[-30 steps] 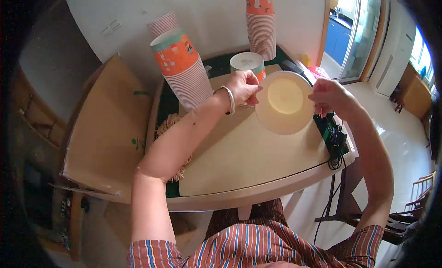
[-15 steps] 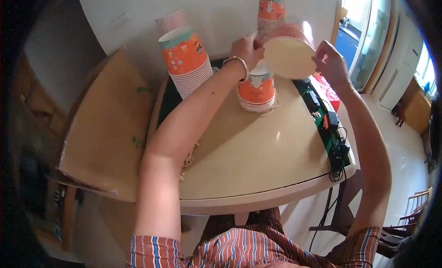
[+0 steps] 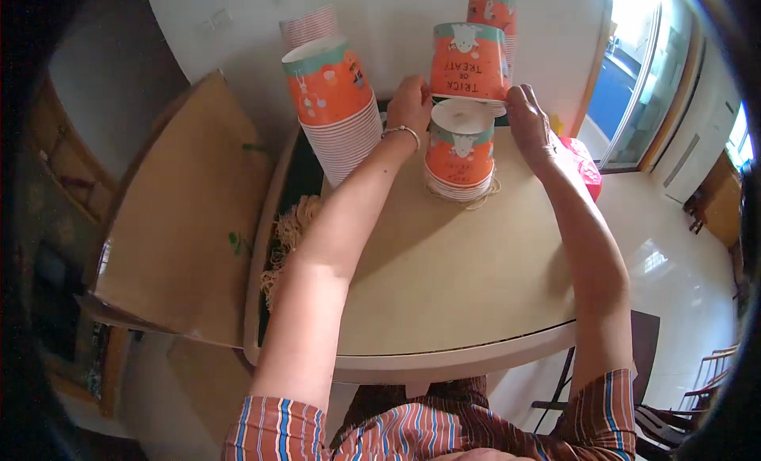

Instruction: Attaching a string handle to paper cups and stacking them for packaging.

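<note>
Between both hands is an orange paper bucket (image 3: pixel 469 65) with a teal band and a white ghost, its wider end facing down. My left hand (image 3: pixel 411 104) grips its lower left edge. On the lower right edge are the closed fingers of my right hand (image 3: pixel 527 118). Just below and in front stands a short stack of matching upside-down buckets (image 3: pixel 460 156), with tan string looped about its base. Behind the held bucket rises another stack (image 3: pixel 493 13), partly hidden. A tall stack (image 3: pixel 329 88) leans left of my left hand. The held bucket's underside is hidden.
Tan string bundles (image 3: pixel 293 223) lie by my left forearm at the table's left edge. A large brown cardboard box (image 3: pixel 174 223) stands left of the beige table (image 3: pixel 444 294). A red plastic bag (image 3: pixel 583 164) sits beyond the right edge. The wall is behind the stacks.
The bucket, whose pale round end faced me, has turned upright with its printed side toward me. My right hand has moved left and down. The view has shifted slightly.
</note>
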A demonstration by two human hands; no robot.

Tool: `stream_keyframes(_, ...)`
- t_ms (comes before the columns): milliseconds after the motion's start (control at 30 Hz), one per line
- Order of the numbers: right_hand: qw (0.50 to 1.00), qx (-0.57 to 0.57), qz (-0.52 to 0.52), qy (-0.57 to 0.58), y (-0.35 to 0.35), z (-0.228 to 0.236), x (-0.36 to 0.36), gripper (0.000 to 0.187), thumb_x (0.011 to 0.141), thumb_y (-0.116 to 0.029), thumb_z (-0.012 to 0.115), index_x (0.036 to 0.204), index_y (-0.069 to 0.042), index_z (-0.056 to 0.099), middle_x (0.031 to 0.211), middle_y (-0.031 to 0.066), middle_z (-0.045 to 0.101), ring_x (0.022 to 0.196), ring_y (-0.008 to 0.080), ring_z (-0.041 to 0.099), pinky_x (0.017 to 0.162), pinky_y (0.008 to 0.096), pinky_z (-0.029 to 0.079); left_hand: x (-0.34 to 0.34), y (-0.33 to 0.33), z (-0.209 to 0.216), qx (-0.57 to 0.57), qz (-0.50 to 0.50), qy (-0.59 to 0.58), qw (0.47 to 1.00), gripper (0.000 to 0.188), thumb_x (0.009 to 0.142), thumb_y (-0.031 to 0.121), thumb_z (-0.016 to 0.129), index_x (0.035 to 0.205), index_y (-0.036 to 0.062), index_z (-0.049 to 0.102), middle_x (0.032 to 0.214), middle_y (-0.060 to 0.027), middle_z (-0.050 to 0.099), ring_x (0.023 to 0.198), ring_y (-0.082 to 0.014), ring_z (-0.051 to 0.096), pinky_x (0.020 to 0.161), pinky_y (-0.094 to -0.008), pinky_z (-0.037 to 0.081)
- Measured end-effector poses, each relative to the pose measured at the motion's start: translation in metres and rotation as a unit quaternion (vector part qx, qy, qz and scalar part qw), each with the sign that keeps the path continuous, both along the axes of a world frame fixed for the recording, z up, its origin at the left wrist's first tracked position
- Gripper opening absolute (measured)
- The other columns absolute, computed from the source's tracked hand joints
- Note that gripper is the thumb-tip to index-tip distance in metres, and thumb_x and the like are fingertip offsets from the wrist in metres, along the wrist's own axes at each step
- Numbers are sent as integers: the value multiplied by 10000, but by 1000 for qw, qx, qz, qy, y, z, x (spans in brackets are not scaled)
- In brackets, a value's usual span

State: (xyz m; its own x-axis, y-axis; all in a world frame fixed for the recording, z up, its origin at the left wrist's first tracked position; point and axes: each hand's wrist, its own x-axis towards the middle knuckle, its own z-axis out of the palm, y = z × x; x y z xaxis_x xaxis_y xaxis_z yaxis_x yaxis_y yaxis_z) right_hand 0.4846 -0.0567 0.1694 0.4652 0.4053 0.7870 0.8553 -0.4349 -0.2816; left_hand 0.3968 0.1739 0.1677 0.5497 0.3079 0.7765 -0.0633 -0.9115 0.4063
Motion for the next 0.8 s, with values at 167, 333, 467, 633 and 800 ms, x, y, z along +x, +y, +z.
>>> stream_keyframes(167, 999, 31, 23, 13, 17, -21, 6, 85, 983, -139, 482, 1048, -85, 478, 1128, 174, 550, 987, 468, 577, 776, 529, 493, -1, 11, -24, 8, 1, 39, 999, 172, 888, 111, 613, 1019, 45, 523, 1021, -203, 593, 955, -438, 602, 779, -522, 498)
stream_keyframes(333, 998, 58, 20, 8, 16, -29, 11, 108, 963, -101, 525, 1065, -85, 494, 1071, 171, 547, 958, 447, 584, 764, 511, 502, -6, 4, -18, 9, 4, 55, 998, 185, 902, 124, 595, 1043, 40, 510, 1074, -211, 581, 964, -443, 603, 793, -527, 506)
stream_keyframes(467, 996, 79, 46, 21, 16, -22, 8, 141, 925, -61, 560, 1051, -82, 498, 1051, 160, 545, 931, 428, 589, 755, 503, 514, -11, 8, -7, 32, -1, 32, 999, 198, 909, 155, 586, 1044, 35, 504, 1101, -214, 574, 933, -455, 613, 782, -537, 511)
stream_keyframes(633, 999, 43, 20, 19, 6, -38, 4, 171, 925, -47, 555, 1080, -75, 488, 1087, 165, 534, 966, 443, 592, 764, 511, 527, -18, -3, -24, 40, -25, 6, 999, 184, 895, 147, 610, 1029, 54, 525, 1039, -187, 596, 881, -426, 629, 728, -516, 513)
stream_keyframes(800, 999, 32, 36, -1, 7, -54, -2, 173, 931, -59, 562, 1090, -82, 497, 1098, 159, 533, 946, 439, 598, 738, 513, 538, -23, 2, -46, 32, -18, 4, 999, 186, 875, 112, 632, 1031, 78, 538, 987, -170, 610, 887, -404, 625, 691, -501, 508)
